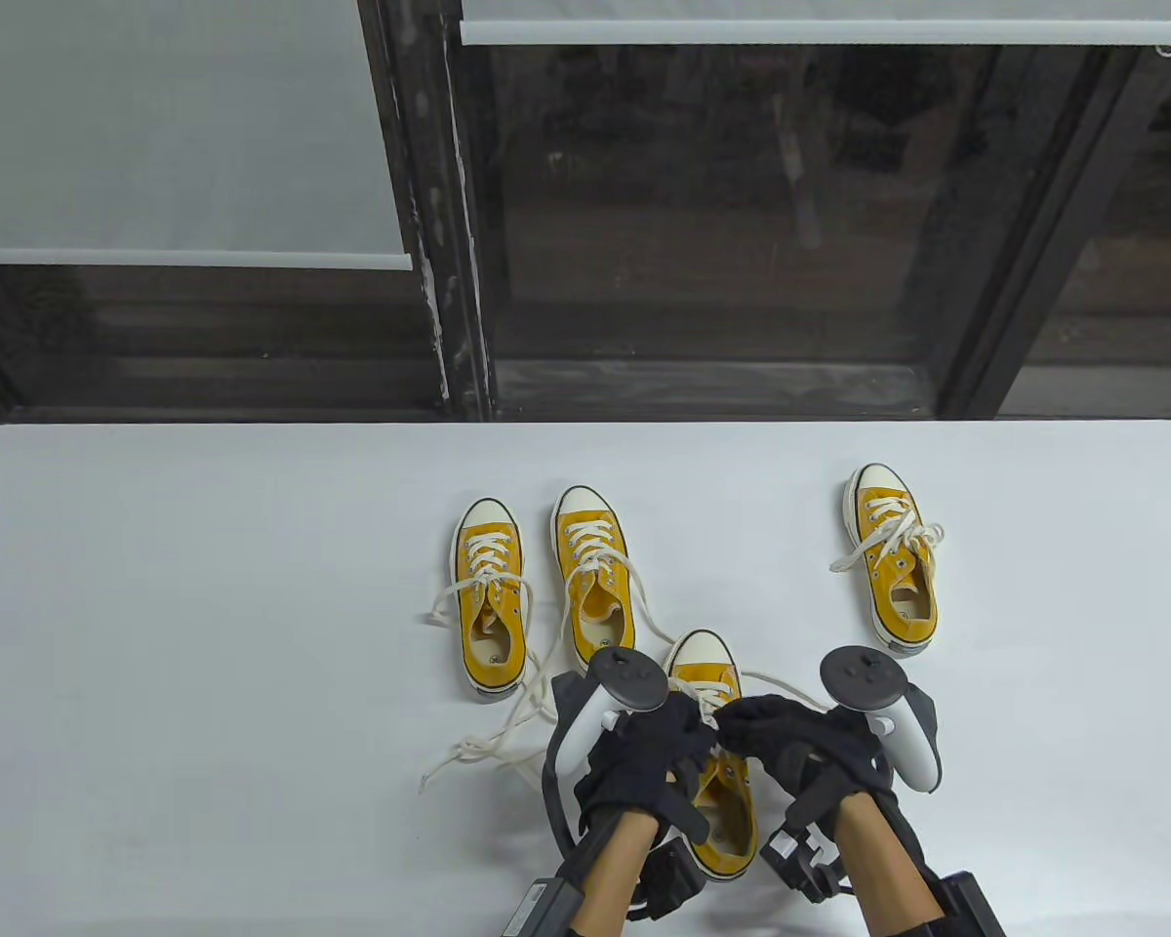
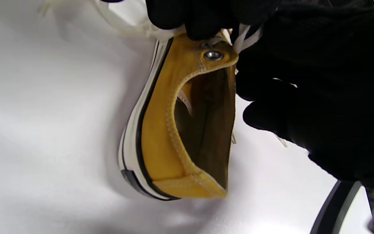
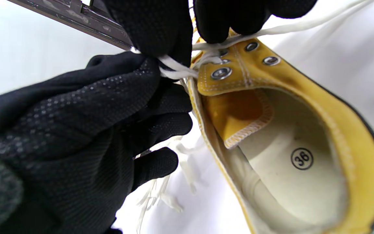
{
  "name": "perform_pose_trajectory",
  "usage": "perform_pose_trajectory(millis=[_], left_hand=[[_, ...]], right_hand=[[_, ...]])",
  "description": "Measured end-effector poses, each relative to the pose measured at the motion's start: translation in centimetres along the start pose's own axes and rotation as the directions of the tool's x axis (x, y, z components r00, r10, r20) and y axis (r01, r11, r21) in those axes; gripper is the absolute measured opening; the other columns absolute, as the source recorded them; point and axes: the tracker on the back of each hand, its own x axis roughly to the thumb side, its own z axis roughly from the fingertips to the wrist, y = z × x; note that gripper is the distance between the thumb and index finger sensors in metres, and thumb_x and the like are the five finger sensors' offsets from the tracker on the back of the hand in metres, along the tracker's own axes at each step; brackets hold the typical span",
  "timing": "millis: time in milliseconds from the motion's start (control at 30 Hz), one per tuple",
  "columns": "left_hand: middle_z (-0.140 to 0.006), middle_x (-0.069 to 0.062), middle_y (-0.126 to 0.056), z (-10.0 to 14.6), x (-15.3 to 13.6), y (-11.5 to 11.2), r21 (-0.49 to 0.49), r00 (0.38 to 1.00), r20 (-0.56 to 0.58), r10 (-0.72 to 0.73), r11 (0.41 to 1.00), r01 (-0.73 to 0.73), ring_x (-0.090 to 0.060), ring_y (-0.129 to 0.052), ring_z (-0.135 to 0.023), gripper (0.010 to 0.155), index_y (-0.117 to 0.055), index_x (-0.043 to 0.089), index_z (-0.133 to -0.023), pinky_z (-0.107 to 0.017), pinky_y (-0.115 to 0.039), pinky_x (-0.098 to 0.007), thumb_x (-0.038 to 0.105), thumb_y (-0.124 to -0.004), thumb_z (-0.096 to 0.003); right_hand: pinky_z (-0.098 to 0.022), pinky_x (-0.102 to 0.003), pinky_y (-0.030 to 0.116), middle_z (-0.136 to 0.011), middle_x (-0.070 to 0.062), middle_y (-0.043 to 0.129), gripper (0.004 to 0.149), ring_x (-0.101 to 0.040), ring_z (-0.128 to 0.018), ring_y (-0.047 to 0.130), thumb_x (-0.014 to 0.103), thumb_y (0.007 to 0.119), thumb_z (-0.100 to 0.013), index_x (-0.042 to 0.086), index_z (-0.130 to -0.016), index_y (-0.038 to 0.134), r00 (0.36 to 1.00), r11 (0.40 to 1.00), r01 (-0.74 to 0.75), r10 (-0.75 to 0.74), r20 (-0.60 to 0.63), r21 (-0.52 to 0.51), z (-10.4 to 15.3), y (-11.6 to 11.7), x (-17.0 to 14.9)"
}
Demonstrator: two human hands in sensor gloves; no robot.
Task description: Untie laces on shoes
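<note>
Left hand (image 1: 634, 771): at the near shoe's (image 1: 717, 771) left side, gloved fingers (image 3: 122, 107) curled around a white lace (image 3: 174, 70) by the top eyelets, gripping it.
Right hand (image 1: 790, 747): on the same shoe's right side, fingertips (image 3: 235, 19) pinching the lace right over the eyelets; the two hands almost touch above the tongue.
Near shoe: yellow, closest to the table's (image 1: 156, 634) front edge, toe pointing away; a "36" is printed on its insole in the right wrist view.
Loose lace (image 1: 488, 747): trails over the table left of the near shoe.
Middle pair: two yellow shoes, (image 1: 491, 595) and (image 1: 593, 576), sit side by side beyond and left of the near shoe, laces slack and spilling onto the table.
Far right shoe (image 1: 893, 556): beyond and right of the near shoe, well apart from the pair, its bow still tied.
</note>
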Motion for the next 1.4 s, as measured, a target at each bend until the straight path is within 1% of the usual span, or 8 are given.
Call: perform_pose_trajectory(millis=[233, 467, 567, 767, 967, 1133, 1267, 1400], left_hand=[[-0.106, 0.012, -0.066, 0.3, -0.3, 0.6, 0.053, 0.999, -0.032, -0.037, 0.998, 0.038, -0.016, -0.055, -0.108, 0.04, -0.057, 0.039, -0.107, -0.084, -0.038, -0.058, 0.043, -0.06, -0.0666], [-0.105, 0.011, -0.068, 0.1, -0.7, 0.7, 0.033, 0.999, -0.032, -0.036, 0.999, 0.037, -0.017, -0.058, -0.107, 0.04, -0.059, 0.04, -0.106, -0.084, -0.039, -0.058, 0.043, -0.062, -0.0664], [-0.107, 0.008, -0.067, 0.0, -0.6, 0.6, 0.011, 1.0, -0.012, -0.023, 1.0, 0.023, -0.018, -0.057, -0.108, 0.04, -0.059, 0.04, -0.106, -0.084, -0.038, -0.058, 0.043, -0.062, -0.0668], [-0.103, 0.008, -0.072, -0.1, -1.1, 0.6, 0.032, 0.999, -0.039, 0.003, 0.999, -0.002, -0.018, -0.063, -0.104, 0.039, -0.063, 0.037, -0.105, -0.082, -0.043, -0.059, 0.042, -0.064, -0.0657], [-0.112, 0.007, -0.062, 0.0, -0.8, 0.4, 0.052, 0.998, -0.053, -0.027, 0.998, 0.03, -0.022, -0.057, -0.109, 0.042, -0.056, 0.036, -0.108, -0.083, -0.041, -0.061, 0.04, -0.064, -0.067], [-0.129, 0.011, -0.033, -0.1, -0.1, 0.0, -0.032, 0.999, 0.044, -0.02, 0.999, 0.021, -0.023, -0.036, -0.119, 0.07, -0.027, 0.038, -0.12, -0.086, -0.03, -0.061, 0.047, -0.069, -0.0656], [-0.114, 0.014, -0.065, 0.2, 0.2, 0.2, 0.063, 0.993, -0.024, -0.117, 0.991, 0.119, -0.019, -0.05, -0.115, 0.044, -0.058, 0.038, -0.11, -0.085, -0.034, -0.06, 0.045, -0.063, -0.0669], [-0.11, 0.013, -0.068, 0.1, -0.8, 0.5, 0.078, 0.999, -0.049, 0.007, 0.997, -0.003, -0.016, -0.056, -0.111, 0.042, -0.06, 0.038, -0.108, -0.084, -0.04, -0.059, 0.046, -0.062, -0.0677]], right_hand=[[-0.071, -0.057, 0.051, -0.11, -0.012, 0.046, 0.035, -0.042, -0.1, 0.05, 0.033, 0.068, -0.062, 0.02, -0.091, 0.082, 0.995, 0.983, -0.091, 0.085, -0.042, -0.158, 0.4, -0.5, -0.3], [-0.071, -0.064, 0.043, -0.115, -0.022, 0.035, 0.054, -0.051, -0.102, 0.039, 0.022, 0.074, -0.062, 0.024, -0.113, 0.055, 0.989, 0.988, -0.15, 0.15, -0.005, -0.027, 0.8, -1.1, 0.6], [-0.072, -0.065, 0.042, -0.118, -0.02, 0.031, 0.06, -0.05, -0.104, 0.036, 0.032, 0.08, -0.061, 0.031, -0.114, 0.052, 0.978, 0.979, -0.203, 0.203, 0.051, -0.006, 0.7, -0.5, 0.9], [-0.071, -0.063, 0.048, -0.109, -0.009, 0.061, 0.034, -0.041, -0.103, 0.055, 0.039, 0.075, -0.06, 0.027, -0.091, 0.084, 0.925, 0.89, -0.371, 0.379, -0.022, -0.263, 1.4, -0.4, 1.5], [-0.071, -0.063, 0.048, -0.11, -0.012, 0.058, 0.035, -0.044, -0.103, 0.053, 0.033, 0.068, -0.063, 0.022, -0.094, 0.08, 0.963, 0.95, -0.266, 0.268, -0.011, -0.163, 0.9, -0.5, 0.8], [-0.071, -0.063, 0.047, -0.111, -0.013, 0.056, 0.034, -0.044, -0.102, 0.053, 0.031, 0.069, -0.062, 0.025, -0.094, 0.08, 0.965, 0.957, -0.258, 0.262, 0.01, -0.136, 0.8, -0.4, 1.0], [-0.072, -0.064, 0.045, -0.112, -0.013, 0.054, 0.034, -0.044, -0.104, 0.051, 0.031, 0.066, -0.063, 0.026, -0.095, 0.078, 0.968, 0.965, -0.243, 0.248, 0.042, -0.093, 0.7, -0.2, 1.0], [-0.071, -0.062, 0.051, -0.107, -0.012, 0.062, 0.036, -0.041, -0.1, 0.061, 0.032, 0.065, -0.063, 0.019, -0.093, 0.078, 0.952, 0.927, -0.306, 0.304, -0.044, -0.218, 0.9, -0.6, 0.6]])
